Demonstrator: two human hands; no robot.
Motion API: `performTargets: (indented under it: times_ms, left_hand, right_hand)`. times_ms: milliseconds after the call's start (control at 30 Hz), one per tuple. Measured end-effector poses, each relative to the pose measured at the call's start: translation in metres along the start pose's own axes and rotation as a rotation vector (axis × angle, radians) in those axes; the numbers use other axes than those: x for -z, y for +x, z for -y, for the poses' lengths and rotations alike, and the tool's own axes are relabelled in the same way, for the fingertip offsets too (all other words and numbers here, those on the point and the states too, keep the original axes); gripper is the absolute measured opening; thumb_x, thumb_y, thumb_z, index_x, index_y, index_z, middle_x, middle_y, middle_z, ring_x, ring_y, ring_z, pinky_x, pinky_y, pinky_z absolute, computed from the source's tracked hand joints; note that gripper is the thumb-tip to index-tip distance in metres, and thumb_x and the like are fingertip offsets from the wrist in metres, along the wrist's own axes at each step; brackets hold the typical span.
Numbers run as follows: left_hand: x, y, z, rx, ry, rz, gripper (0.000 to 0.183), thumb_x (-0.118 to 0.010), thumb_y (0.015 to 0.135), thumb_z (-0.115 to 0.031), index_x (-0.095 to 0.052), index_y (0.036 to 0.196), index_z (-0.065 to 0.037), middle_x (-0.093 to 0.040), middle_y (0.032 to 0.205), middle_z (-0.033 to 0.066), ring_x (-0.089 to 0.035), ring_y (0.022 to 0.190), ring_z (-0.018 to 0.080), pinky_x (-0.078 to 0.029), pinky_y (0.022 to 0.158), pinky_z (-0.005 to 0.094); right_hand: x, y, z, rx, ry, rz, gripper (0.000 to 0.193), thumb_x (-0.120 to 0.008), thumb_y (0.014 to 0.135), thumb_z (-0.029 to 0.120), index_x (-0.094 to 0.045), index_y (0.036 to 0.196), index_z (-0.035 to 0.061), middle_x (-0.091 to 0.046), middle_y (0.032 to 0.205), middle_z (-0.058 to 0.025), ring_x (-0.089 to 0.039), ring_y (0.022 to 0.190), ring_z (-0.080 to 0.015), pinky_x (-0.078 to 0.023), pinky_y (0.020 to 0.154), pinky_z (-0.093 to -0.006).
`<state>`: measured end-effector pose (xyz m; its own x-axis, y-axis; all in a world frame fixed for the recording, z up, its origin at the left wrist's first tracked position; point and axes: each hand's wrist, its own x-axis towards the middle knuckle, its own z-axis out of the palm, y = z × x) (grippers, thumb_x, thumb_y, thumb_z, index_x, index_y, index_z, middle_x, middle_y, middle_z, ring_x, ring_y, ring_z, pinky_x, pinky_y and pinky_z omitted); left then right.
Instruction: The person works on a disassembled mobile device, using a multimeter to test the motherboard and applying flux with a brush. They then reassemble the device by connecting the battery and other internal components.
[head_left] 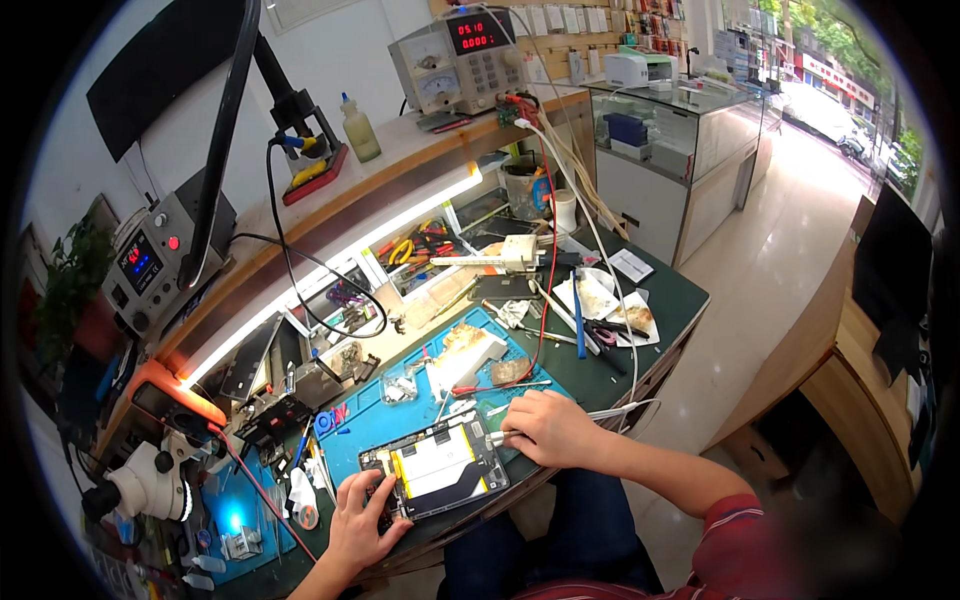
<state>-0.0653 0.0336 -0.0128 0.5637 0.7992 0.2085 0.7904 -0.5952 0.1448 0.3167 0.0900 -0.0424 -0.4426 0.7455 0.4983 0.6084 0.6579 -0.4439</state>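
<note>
An opened tablet (440, 468) lies near the front edge of the bench, its pale battery and dark circuit parts exposed. My left hand (358, 520) grips its left end, fingers on the upper side and thumb by the lower corner. At the opposite end, my right hand (550, 430) is closed on a white cable plug (497, 437) held against the tablet's right edge. Whether the plug is inserted cannot be made out. From beneath that hand a white cable (610, 411) runs off to the right.
A blue work mat (375, 425) carries a clear box of small parts (398, 385) and a white block (465, 362). Tweezers, blue-handled tools and scraps lie farther right. A microscope (145, 485) and orange multimeter (175, 395) stand left; a power supply (455, 60) sits on the shelf.
</note>
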Motion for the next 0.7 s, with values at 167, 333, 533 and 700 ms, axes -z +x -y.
performTargets:
  times_ms: [167,333,533,700]
  left_hand:
    - [0.0,-0.002,0.0,-0.01,-0.003,-0.025,0.068,-0.083,0.088,-0.043,-0.065,0.142,-0.005,-0.05,0.146,0.0157,-0.045,0.136,0.0405,-0.044,0.113,0.0495]
    - [-0.003,-0.002,0.001,-0.01,-0.019,-0.024,0.071,-0.083,0.086,-0.039,-0.063,0.145,-0.008,-0.049,0.148,0.0164,-0.044,0.138,0.0427,-0.044,0.113,0.0519]
    - [-0.003,-0.004,0.002,-0.003,-0.017,-0.023,0.071,-0.083,0.086,-0.04,-0.062,0.146,-0.009,-0.049,0.148,0.0164,-0.044,0.137,0.0423,-0.045,0.113,0.0515]
    - [-0.003,-0.003,0.001,-0.008,-0.022,-0.024,0.071,-0.082,0.087,-0.041,-0.063,0.146,-0.008,-0.049,0.148,0.0166,-0.044,0.138,0.0423,-0.043,0.114,0.0514]
  right_hand:
    - [0.012,0.006,0.004,-0.103,-0.07,-0.053,0.012,-0.076,0.094,0.024,-0.074,0.097,0.0123,-0.068,0.096,-0.0032,-0.066,0.097,-0.0258,-0.048,0.086,-0.0399]
    - [0.005,0.005,0.008,-0.14,-0.168,-0.201,0.025,-0.075,0.094,0.025,-0.072,0.113,0.0093,-0.069,0.101,-0.006,-0.065,0.097,-0.0266,-0.048,0.083,-0.0407]
    - [0.005,0.0,0.023,-0.112,-0.092,-0.273,0.026,-0.077,0.092,0.019,-0.073,0.115,0.008,-0.07,0.101,-0.0065,-0.064,0.092,-0.0277,-0.048,0.081,-0.0411]
    - [-0.002,-0.017,0.031,-0.032,-0.096,-0.307,0.02,-0.077,0.091,0.014,-0.074,0.11,0.009,-0.069,0.094,-0.0037,-0.064,0.087,-0.0257,-0.047,0.076,-0.0399]
